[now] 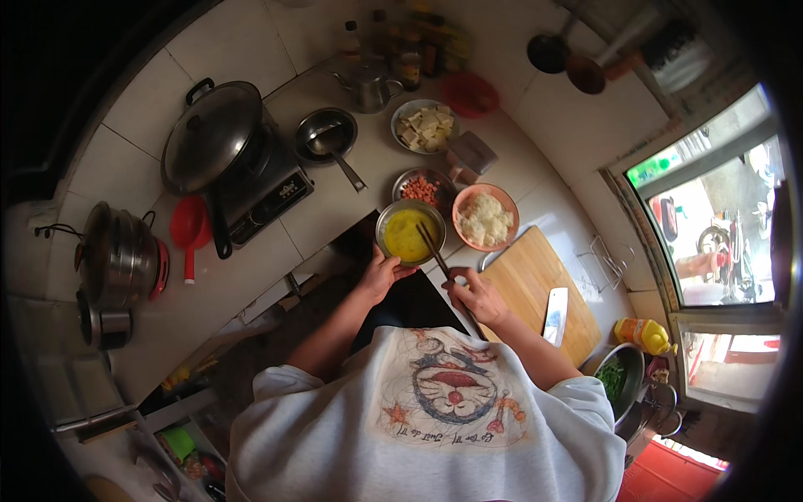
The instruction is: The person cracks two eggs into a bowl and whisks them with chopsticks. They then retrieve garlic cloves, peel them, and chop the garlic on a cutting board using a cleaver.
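My left hand (380,277) grips the near rim of a metal bowl (379,227), holding it off the counter's edge. Inside the bowl is yellow beaten egg (403,236). In my right hand (478,295) is a pair of dark chopsticks (440,260), their tips dipped in the egg. Just behind the bowl sits a metal dish of diced pink meat (420,189). A pink bowl (461,235) of what looks like cooked rice (485,219) stands to its right. Close to my right hand lies a wooden cutting board (524,276) with a cleaver (556,315) on it.
A lidded wok (216,138) rests on an induction cooker (266,204) at left, near a red ladle (189,229). A metal bowl with a ladle (326,136), a bowl of tofu cubes (426,127) and a kettle (370,88) stand behind. At right are an oil bottle (643,334) and greens (610,378).
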Action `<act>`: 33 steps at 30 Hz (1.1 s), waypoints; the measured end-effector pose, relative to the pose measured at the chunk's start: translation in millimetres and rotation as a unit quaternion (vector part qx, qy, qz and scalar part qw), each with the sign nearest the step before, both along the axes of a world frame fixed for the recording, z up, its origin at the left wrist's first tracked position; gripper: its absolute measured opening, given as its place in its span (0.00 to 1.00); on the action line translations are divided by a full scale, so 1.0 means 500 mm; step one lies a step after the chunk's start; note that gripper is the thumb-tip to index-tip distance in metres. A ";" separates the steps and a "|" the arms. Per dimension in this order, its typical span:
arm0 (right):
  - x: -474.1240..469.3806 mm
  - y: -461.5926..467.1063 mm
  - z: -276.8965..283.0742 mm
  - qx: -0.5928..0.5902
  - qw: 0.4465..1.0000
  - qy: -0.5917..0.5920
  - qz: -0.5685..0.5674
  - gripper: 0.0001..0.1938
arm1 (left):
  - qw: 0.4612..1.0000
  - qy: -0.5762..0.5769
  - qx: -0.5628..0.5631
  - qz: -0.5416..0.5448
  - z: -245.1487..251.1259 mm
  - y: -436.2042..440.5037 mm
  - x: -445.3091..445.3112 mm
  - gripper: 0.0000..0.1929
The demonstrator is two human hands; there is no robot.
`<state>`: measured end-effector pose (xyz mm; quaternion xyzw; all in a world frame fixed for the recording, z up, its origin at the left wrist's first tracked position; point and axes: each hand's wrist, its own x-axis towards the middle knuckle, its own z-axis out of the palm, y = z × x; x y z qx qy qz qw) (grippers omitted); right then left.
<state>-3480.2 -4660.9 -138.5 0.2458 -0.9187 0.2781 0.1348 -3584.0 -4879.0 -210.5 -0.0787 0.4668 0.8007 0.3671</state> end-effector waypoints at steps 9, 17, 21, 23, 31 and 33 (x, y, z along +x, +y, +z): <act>-0.409 -0.126 -0.142 0.063 0.996 -0.026 -0.052 0.19 | 0.995 0.029 -0.096 0.025 -0.110 -0.039 -0.266 0.31; -0.552 -0.172 -0.217 0.134 0.985 -0.071 -0.082 0.15 | 0.986 0.020 -0.166 -0.014 -0.173 -0.059 -0.431 0.25; -0.578 -0.179 -0.246 0.136 0.979 -0.108 -0.106 0.14 | 0.989 0.021 -0.146 0.012 -0.195 -0.045 -0.451 0.26; -0.584 -0.184 -0.261 0.118 0.984 -0.064 -0.116 0.16 | 0.990 0.043 -0.125 0.058 -0.233 -0.042 -0.449 0.27; -0.414 -0.181 -0.149 -0.004 0.985 -0.043 -0.166 0.26 | 0.978 -0.060 -0.122 0.156 -0.192 -0.077 -0.368 0.16; -0.291 -0.183 -0.136 -0.073 0.987 -0.053 -0.131 0.26 | 0.950 0.053 -0.263 0.161 -0.192 -0.104 -0.289 0.09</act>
